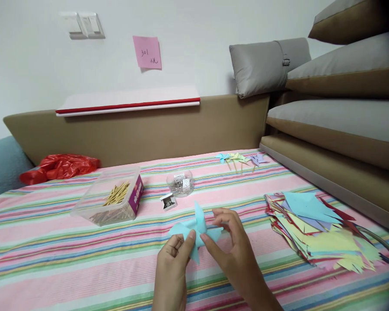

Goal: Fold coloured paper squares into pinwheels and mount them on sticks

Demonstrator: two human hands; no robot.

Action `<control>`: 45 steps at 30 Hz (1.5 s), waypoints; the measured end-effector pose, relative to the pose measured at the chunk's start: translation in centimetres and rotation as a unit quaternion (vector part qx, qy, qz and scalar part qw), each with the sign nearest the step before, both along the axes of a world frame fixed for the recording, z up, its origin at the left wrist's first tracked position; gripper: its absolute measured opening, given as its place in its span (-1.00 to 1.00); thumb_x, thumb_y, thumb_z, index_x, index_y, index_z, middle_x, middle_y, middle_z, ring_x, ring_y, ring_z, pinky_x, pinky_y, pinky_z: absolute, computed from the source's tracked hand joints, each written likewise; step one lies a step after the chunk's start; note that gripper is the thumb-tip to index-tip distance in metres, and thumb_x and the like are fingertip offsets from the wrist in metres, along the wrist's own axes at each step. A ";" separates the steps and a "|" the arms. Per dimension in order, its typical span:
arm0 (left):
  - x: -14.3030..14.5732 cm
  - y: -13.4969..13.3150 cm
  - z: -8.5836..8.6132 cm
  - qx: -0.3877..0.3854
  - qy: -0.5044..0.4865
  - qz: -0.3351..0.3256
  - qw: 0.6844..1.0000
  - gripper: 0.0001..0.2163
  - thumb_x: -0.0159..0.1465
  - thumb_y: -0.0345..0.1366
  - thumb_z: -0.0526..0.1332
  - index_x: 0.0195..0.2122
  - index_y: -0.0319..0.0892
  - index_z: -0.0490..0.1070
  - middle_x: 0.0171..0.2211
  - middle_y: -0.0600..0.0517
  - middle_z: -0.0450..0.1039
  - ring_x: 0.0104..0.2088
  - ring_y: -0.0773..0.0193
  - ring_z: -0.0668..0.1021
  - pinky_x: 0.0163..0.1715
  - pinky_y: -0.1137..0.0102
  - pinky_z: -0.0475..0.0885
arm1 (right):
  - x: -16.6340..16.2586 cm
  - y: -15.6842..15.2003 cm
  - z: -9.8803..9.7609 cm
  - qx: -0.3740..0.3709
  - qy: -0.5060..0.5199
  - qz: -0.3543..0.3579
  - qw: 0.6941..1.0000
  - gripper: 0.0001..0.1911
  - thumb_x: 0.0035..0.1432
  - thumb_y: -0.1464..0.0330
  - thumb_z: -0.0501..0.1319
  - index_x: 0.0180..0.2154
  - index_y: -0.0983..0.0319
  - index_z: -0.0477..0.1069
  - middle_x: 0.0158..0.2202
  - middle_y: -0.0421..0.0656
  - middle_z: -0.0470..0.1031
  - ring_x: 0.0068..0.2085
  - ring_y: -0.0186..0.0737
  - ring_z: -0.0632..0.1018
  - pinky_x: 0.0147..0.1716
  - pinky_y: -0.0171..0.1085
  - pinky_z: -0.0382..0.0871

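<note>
A light-blue paper pinwheel, its blades folded in toward the centre, is held above the striped cloth. My left hand pinches it from the left, thumb pressed on the front near the middle and the fingers curled behind. At the right side, my right hand has its thumb tip against the paper near the centre. The index and middle fingers of that hand are bent and stand apart from the thumb, with a gap between. Whether a small pin sits at the centre is hidden by the thumbs.
A clear plastic box holds many thin wooden sticks. Beside it are a small open box and a round clear container of metal pins. Cut coloured paper and scissors lie right; finished pinwheels lie behind.
</note>
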State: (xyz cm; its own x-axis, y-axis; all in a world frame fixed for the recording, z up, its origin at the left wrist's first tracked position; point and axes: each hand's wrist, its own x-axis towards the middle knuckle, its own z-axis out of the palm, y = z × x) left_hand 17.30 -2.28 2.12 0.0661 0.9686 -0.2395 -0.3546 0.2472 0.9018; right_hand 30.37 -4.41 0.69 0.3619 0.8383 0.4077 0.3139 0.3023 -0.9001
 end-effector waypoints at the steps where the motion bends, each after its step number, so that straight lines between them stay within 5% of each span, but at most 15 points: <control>1: 0.0 0.0 0.0 -0.011 -0.019 0.008 1.000 -0.72 -0.02 -0.17 0.53 -0.48 -0.19 0.49 -0.48 0.10 0.44 -0.41 0.31 0.42 -0.40 0.48 0.36 | -0.1 -0.1 0.1 0.013 -0.039 -0.005 0.999 -0.88 0.15 0.37 0.30 -0.25 0.13 0.39 0.01 -0.07 0.36 0.13 0.00 0.41 0.05 -0.04 0.34; 4: 0.2 0.1 0.1 -0.029 -0.057 0.026 0.998 -0.73 -0.04 -0.20 0.55 -0.43 -0.20 0.53 -0.40 0.05 0.54 -0.34 0.29 0.50 -0.33 0.47 0.42 | -0.4 -0.3 0.2 0.004 -0.093 -0.013 0.996 -0.99 0.18 0.35 0.29 -0.33 0.12 0.48 0.04 -0.05 0.32 0.16 0.05 0.38 0.08 -0.01 0.31; 18: 0.3 0.0 -0.4 -0.030 -0.063 0.015 0.997 -0.73 -0.04 -0.21 0.55 -0.47 -0.21 0.51 -0.46 0.07 0.48 -0.40 0.32 0.48 -0.35 0.47 0.43 | -1.0 -0.4 0.2 -0.036 -0.031 0.004 0.999 -0.88 0.20 0.35 0.24 -0.41 0.15 0.44 0.06 -0.05 0.32 0.17 0.05 0.38 0.04 -0.04 0.34; 35: 0.4 -0.3 -0.6 0.038 0.028 0.023 0.999 -0.67 -0.01 -0.14 0.52 -0.53 -0.16 0.38 -0.52 0.17 0.30 -0.44 0.34 0.32 -0.41 0.48 0.29 | -1.2 -0.2 0.0 -0.031 -0.025 0.001 0.999 -0.85 0.22 0.36 0.20 -0.43 0.16 0.37 -0.02 -0.07 0.36 0.12 0.00 0.42 0.08 -0.03 0.27; 45: -0.4 0.5 -0.8 0.036 0.032 0.066 0.997 -0.71 0.01 -0.10 0.50 -0.38 -0.14 0.52 -0.41 0.10 0.52 -0.35 0.27 0.46 -0.39 0.46 0.28 | 0.5 -0.4 0.4 -0.029 -0.122 0.069 0.990 -0.96 0.18 0.34 0.30 -0.35 0.12 0.48 0.09 -0.07 0.32 0.21 0.04 0.34 0.17 0.05 0.24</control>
State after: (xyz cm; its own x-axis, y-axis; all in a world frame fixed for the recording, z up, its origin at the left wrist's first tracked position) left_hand 16.94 -1.75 1.37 -0.0760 0.9826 -0.1694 -0.3216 0.1366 0.9370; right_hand 30.84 -4.83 1.11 0.1389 0.8973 0.4190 0.4824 0.3082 -0.8199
